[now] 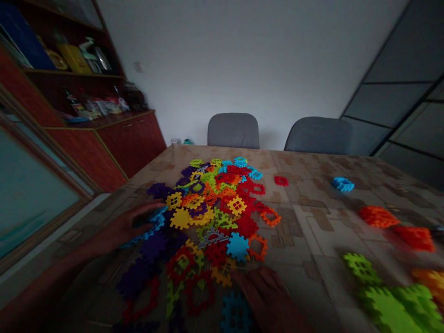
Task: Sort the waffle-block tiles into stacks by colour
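Note:
My left hand reaches in from the left at the edge of a heap of plastic interlocking pieces. Its thumb and forefinger are apart, touching or right beside light-blue pieces; I cannot make out a firm hold. Low in the heap, my right hand is spread palm down. Its fingertips are at a dark-yellow window piece, and a blue window piece lies partly beside it. Around them are a flat blue square, purple pieces and a yellow square.
Along the right side lie a blue stack, an orange stack, a red-orange stack and green pieces. A single red piece lies apart. Two grey chairs stand behind the patterned table; a cabinet is left.

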A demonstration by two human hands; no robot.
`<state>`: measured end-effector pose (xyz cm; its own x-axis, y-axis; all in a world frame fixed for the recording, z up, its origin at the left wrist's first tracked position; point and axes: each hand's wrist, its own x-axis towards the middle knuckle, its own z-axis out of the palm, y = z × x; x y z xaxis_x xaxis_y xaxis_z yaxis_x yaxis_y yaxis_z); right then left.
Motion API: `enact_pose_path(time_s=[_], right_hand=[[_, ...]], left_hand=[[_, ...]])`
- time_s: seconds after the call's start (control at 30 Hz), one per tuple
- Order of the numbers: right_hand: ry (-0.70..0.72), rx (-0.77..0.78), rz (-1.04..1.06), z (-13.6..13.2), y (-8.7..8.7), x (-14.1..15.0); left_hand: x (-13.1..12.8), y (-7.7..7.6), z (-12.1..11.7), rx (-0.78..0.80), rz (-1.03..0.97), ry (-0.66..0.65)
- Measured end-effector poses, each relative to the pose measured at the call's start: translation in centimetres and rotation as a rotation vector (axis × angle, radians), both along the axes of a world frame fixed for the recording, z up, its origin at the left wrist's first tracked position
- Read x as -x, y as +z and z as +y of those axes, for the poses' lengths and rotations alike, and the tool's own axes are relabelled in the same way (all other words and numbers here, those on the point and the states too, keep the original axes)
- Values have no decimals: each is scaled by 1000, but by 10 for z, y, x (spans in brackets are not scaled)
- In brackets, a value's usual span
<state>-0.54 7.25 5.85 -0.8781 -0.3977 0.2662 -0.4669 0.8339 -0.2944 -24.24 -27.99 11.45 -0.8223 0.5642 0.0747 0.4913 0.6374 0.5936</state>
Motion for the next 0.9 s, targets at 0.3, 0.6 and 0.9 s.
enact_pose_path(time_s=[0.3, 0.6, 0.9], right_hand=[[4, 3, 99, 3, -23, 2], [20, 22, 1, 5, -19, 3], [121, 158, -193, 19, 8, 10]], left_hand=[[-10, 25, 9, -12, 2, -120], [-10, 17, 9, -129, 310, -26], [-92, 10, 86, -346, 376, -635]])
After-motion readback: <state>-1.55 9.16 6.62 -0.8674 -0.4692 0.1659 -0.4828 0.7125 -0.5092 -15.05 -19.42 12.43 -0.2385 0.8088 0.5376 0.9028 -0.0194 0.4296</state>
